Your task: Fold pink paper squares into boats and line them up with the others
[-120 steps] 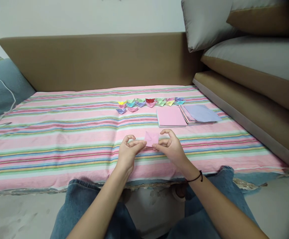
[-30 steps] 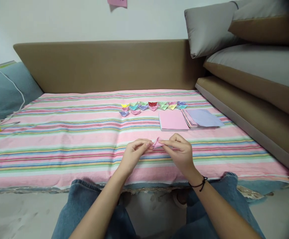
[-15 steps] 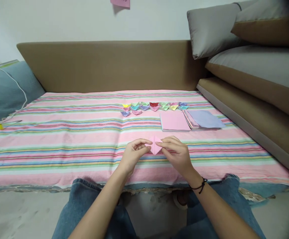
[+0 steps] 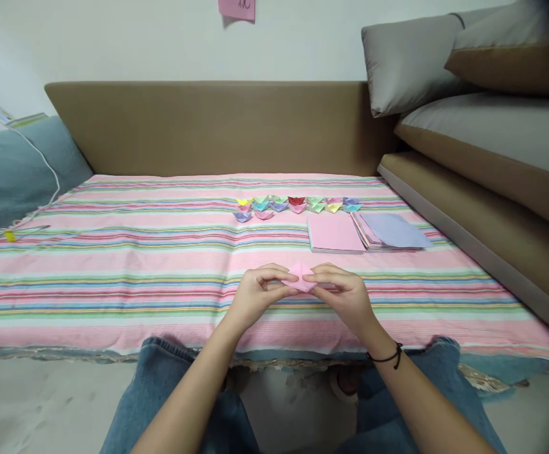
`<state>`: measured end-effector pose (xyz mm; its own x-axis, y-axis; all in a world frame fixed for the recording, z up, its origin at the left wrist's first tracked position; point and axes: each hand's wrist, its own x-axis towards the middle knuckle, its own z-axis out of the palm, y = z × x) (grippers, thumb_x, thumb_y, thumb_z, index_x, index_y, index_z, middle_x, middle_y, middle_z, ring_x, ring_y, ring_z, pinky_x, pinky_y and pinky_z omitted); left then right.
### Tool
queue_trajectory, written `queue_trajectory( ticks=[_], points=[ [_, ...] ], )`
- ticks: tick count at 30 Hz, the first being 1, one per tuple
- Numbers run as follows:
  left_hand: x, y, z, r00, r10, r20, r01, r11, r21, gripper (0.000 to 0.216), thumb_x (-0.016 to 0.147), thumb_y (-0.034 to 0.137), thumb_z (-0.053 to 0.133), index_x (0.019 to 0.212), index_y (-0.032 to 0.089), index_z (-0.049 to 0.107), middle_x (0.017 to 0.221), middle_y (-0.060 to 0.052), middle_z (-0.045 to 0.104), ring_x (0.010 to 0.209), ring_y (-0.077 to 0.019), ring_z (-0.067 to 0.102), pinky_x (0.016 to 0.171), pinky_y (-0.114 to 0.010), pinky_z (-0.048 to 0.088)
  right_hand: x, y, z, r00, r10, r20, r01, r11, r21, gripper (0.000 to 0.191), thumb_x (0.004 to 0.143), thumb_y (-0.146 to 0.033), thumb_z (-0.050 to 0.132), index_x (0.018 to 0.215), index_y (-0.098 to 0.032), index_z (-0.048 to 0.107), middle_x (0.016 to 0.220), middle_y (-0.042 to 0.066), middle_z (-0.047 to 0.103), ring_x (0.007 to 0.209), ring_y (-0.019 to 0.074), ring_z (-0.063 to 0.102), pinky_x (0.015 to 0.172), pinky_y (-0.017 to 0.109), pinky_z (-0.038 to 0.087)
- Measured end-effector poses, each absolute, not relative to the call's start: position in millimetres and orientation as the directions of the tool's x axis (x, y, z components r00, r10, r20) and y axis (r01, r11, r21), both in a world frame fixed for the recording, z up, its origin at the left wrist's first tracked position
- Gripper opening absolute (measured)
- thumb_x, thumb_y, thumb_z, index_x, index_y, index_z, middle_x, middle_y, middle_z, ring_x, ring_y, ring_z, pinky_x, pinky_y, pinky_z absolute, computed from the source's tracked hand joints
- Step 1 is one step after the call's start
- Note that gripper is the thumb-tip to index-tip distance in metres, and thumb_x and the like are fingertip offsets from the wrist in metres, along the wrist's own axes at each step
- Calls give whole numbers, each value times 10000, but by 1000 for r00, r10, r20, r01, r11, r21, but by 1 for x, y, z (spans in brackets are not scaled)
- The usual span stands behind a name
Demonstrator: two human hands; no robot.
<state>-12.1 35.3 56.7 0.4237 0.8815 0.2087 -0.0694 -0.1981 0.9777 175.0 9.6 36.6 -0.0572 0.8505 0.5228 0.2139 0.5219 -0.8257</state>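
A small folded pink paper piece is held between both of my hands just above the striped cloth. My left hand pinches its left side with thumb and fingers closed. My right hand pinches its right side the same way; a black cord is round that wrist. Farther back lies a row of several small folded paper boats in mixed colours. To their right sit a pink paper stack and a lilac-topped paper stack.
The cloth covers a low brown sofa bed with a backrest. Grey and brown cushions are piled at the right. A blue pillow and white cable lie at the left. My knees in jeans are below the cloth's front edge.
The pink paper went from a flat sheet held up to a smaller folded shape pinched between both hands. The view has drifted slightly, so everything sits a little lower and to the right.
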Motion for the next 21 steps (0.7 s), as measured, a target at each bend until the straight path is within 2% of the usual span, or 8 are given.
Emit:
queue_trajectory(
  ticks=[4,9,15,21],
  points=[
    [-11,35,55,344,906,246,-14,-257,966,61,690,230,723,699,172,742,784,-66,685,783,-176,624,706,-261,491,172,8,36,22,898,440,116,434,-893,89,708,-275,730,782,-226,733,807,56,713,826,220,650,749,354,538],
    [-9,34,52,281,950,139,-28,-136,990,104,677,264,732,691,162,735,755,-59,700,741,-177,634,676,-261,500,169,8,34,131,944,303,-54,312,-948,97,682,-291,744,719,-205,718,777,45,718,751,198,672,688,315,558],
    [-4,31,49,262,964,30,-76,-10,997,165,653,297,748,713,145,729,725,-52,716,705,-168,650,676,-256,516,164,7,33,126,964,236,-69,245,-967,138,649,-314,764,695,-195,713,697,32,709,657,183,665,625,299,549],
    [0,30,46,167,985,-42,-196,75,978,190,580,281,799,664,149,692,630,-13,700,631,-133,649,651,-228,514,160,10,32,180,968,175,-114,197,-974,188,620,-334,776,654,-171,689,643,35,688,590,161,641,570,272,526]
  ],
)
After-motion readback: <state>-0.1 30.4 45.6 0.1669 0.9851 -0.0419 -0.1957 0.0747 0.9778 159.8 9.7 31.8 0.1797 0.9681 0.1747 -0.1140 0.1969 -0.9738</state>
